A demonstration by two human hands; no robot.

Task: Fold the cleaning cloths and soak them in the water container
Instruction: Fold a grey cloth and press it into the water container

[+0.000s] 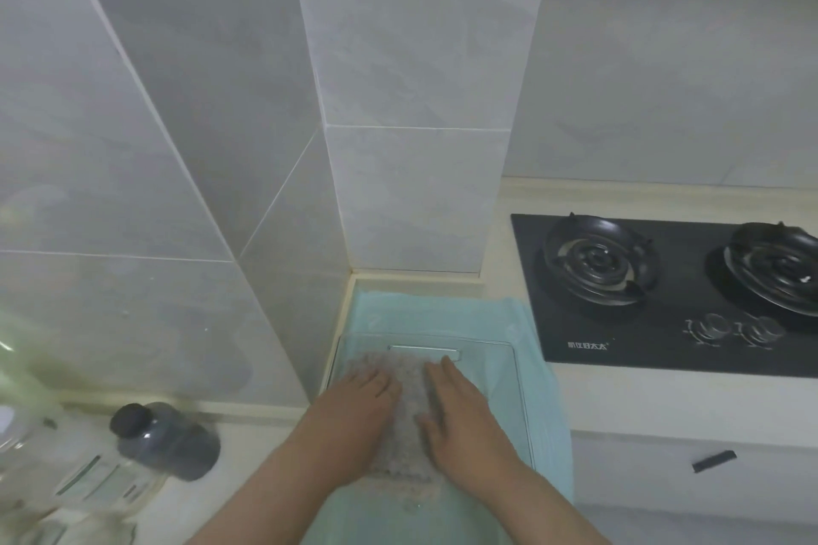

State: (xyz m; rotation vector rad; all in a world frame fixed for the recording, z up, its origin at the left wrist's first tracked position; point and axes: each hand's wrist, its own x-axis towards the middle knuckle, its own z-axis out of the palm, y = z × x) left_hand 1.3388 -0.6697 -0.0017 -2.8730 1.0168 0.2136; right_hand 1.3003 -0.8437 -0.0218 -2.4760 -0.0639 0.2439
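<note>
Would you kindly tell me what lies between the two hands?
Head view: a strip of grey cloth lies between the left hand and right hand.

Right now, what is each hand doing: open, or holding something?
Left hand: open, fingers flat, pressing on the grey cloth in the clear container.
Right hand: open, pressing on the same cloth.

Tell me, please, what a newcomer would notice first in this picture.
Bottom centre, the left hand and right hand press flat on a grey cloth lying in a clear container, which sits on a teal towel. To the right, a black stove is set into the counter.
</note>
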